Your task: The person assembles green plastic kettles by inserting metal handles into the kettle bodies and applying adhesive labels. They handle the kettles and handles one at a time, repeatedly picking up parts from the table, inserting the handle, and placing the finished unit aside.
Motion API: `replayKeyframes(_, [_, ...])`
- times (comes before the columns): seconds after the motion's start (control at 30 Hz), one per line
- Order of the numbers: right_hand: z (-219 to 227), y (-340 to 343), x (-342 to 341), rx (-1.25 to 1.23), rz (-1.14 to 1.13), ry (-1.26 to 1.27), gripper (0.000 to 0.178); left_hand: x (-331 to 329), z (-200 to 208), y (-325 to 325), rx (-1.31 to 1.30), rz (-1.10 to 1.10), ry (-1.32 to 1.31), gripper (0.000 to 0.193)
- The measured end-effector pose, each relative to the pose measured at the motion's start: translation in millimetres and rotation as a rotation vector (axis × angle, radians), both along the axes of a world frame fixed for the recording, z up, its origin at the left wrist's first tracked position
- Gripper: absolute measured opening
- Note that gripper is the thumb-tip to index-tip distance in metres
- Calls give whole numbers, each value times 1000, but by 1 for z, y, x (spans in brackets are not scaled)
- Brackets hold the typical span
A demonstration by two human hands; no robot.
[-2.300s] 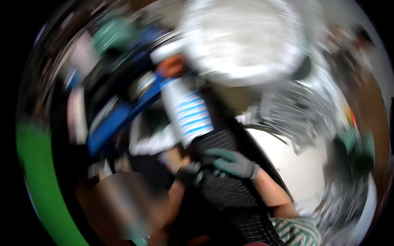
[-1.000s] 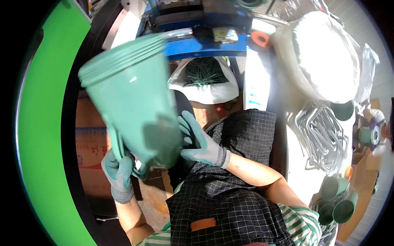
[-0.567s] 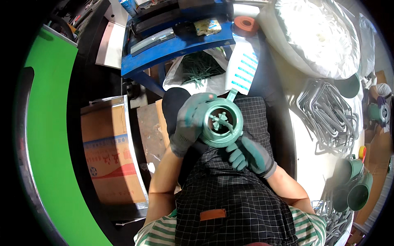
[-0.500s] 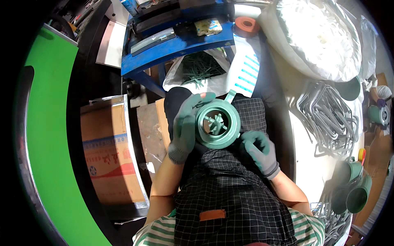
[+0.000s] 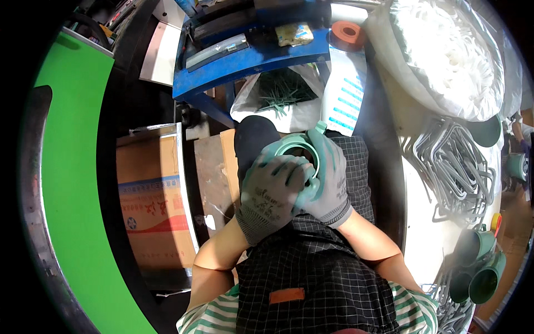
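Since earlier, left hand slid over green pot; right hand clamped on its right rim.

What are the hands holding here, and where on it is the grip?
Both hands, left hand and right hand, clasp a green plastic pot around its rim, over the lap.

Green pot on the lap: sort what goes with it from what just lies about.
In hand:
green pot
left hand
right hand

Lying about:
bent wire hangers
spare green pots
cardboard box
orange tape roll
blue bench
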State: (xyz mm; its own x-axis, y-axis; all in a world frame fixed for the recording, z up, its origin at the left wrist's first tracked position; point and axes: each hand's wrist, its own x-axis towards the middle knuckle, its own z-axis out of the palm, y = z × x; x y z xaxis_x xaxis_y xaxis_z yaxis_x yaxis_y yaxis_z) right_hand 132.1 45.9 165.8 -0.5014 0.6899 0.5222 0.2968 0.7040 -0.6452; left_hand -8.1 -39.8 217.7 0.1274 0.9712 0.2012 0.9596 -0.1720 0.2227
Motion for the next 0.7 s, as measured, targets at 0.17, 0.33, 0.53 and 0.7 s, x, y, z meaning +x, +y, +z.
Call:
replayKeyframes(0.17, [-3, -6, -5, -60, 14, -31, 73, -8, -7, -2, -47, -32, -22, 40])
replayKeyframes(0.33, [-4, 3, -8, 26, 61, 55, 82, -14, -12, -2, 107, -66, -97, 41])
replayKeyframes(0.53, [-5, 60, -44, 86, 166, 219, 77, -43, -32, 40, 650, 172, -93, 99])
replayKeyframes(0.7, [4, 72, -35, 66, 247, 202, 79, -33, -34, 47, 557, 245, -217, 112])
